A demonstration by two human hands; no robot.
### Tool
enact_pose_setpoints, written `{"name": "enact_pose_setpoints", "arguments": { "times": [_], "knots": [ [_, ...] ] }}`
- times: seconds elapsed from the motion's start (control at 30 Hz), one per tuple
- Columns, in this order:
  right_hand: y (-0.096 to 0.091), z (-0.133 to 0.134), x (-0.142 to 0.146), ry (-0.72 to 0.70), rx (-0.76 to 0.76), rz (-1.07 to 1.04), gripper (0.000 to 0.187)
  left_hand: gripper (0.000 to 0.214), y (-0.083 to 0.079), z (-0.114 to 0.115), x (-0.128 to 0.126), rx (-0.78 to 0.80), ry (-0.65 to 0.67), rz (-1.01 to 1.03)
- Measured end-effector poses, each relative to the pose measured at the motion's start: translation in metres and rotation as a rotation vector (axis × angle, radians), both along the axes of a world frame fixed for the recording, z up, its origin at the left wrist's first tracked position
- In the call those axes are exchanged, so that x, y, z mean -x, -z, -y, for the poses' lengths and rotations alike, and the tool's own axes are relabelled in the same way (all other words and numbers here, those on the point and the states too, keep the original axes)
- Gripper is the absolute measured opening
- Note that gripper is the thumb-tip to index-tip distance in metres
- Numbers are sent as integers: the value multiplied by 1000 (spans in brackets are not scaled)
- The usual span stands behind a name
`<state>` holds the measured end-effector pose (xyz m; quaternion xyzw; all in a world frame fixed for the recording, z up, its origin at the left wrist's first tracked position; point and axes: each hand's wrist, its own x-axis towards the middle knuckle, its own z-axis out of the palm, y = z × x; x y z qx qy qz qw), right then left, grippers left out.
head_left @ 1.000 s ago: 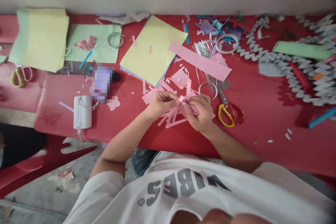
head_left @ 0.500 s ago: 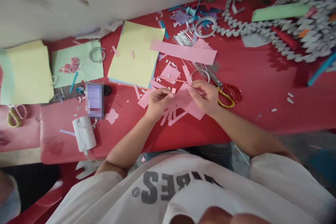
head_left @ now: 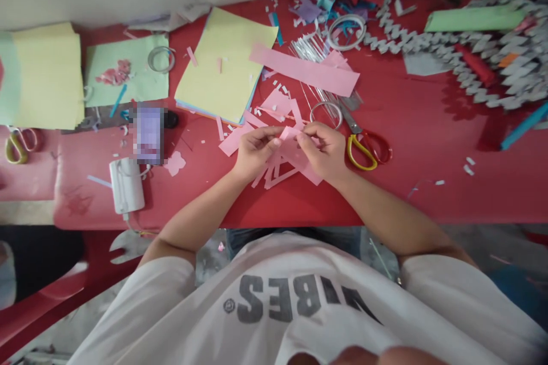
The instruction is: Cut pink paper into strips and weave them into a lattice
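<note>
My left hand and my right hand meet over the table, their fingertips pinching a small piece of pink paper. Beneath them lies a loose heap of pink paper strips and offcuts. Just beyond my right hand are steel scissors with yellow and red handles, not touched. A ring of thin silver wire sits just above the hands. Farther up lies a long pink paper strip, partly over a stack of yellow paper.
The red table carries a grey paper chain, a green paper roll, silver strips, a white plastic device, a pixelated object, green sheets and other scissors. A red plastic chair stands at lower left.
The view has swung back from a tilt toward level. My hands have drawn closer together over the pink paper, which stays between their fingertips.
</note>
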<state>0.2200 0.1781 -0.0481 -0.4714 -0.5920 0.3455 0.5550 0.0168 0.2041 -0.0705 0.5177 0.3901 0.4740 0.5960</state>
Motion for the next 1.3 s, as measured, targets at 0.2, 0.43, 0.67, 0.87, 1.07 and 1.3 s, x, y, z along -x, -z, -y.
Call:
{"name": "enact_pose_setpoints", "arguments": {
  "times": [0.2, 0.43, 0.67, 0.87, 1.07, 1.3],
  "knots": [
    [-1, 1, -1, 64, 29, -19, 25, 32, -4, 3, 0, -24, -36, -30],
    [-1, 3, 2, -32, -43, 29, 22, 22, -5, 8, -1, -164, -35, -101],
    [-1, 6, 4, -41, -72, 50, 18, 16, -8, 10, -4, -177, -46, -126],
    [2, 6, 6, -46, -119, 93, 16, 12, -11, 12, -5, -150, -71, -104],
    [1, 6, 5, -79, -145, 81, 12, 11, -10, 14, -6, -146, -91, -93],
    [-1, 9, 7, -76, -127, 112, 11, 13, -13, 13, -7, -137, -110, -94]
  ]
}}
